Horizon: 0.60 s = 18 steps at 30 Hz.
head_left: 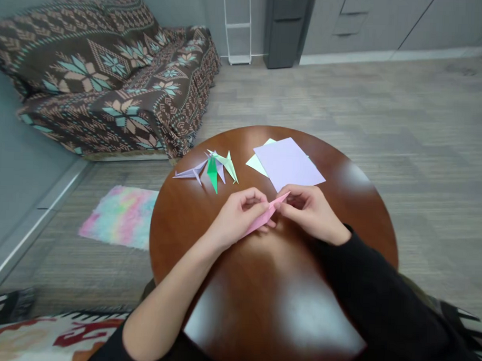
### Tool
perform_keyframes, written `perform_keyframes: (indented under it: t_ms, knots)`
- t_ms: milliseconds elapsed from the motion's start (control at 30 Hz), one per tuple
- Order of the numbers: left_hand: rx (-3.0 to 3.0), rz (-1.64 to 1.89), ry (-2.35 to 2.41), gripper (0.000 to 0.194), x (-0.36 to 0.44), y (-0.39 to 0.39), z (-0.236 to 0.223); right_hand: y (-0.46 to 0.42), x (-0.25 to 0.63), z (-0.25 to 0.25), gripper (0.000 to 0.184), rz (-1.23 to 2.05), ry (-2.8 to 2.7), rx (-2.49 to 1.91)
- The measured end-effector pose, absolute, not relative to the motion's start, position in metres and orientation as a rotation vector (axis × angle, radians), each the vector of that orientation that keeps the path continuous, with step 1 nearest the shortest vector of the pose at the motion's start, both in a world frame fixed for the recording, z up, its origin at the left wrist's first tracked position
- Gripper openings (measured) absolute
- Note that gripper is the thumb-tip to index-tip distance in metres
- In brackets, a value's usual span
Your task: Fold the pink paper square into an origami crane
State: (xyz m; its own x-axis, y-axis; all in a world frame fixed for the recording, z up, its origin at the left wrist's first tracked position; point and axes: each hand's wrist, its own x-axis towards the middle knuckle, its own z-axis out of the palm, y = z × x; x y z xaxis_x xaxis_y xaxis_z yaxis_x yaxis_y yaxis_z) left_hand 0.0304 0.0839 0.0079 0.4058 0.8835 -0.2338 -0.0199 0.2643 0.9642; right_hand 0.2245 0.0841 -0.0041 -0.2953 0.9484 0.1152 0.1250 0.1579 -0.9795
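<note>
A narrow, pointed piece of folded pink paper (260, 221) is held just above the round brown table (261, 286). My left hand (243, 212) is closed on its lower left part, thumb on top and fingers partly hidden beneath. With thumb and forefinger, my right hand (313, 210) pinches the paper near its upper right tip. Just beyond my hands lies a flat lavender sheet of paper (289, 164), on top of pale green paper (258, 164). To the left of these sit several folded paper figures, among them a green one (212, 174), a lavender one (190, 172) and a pale green one (228, 163).
A sofa with a patterned brown cover (121, 92) stands at the far left. Beside the table, a fluffy pastel rug (121, 217) lies on the grey floor (346, 105). A white rack (238, 26) and a dark grey cabinet (285, 29) stand along the back wall.
</note>
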Motion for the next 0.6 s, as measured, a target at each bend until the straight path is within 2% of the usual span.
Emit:
perform_keyframes:
  t_ms: [167,333,600]
  knots:
    - [1.106,0.714,0.952,0.033,0.0286,0.0848,0.0014,0.0846,0.2255,-0.0046,0.016,1.275,-1.604,-1.082]
    - [1.194,0.718,0.974,0.032,0.0268,0.0845,0.0015,0.0841,0.2276,-0.0026,0.009,1.239,-1.653,-1.126]
    - [1.305,0.718,0.989,0.027,0.0268,0.0828,0.0061,0.0845,0.2307,-0.0016,0.007,1.233,-1.689,-1.131]
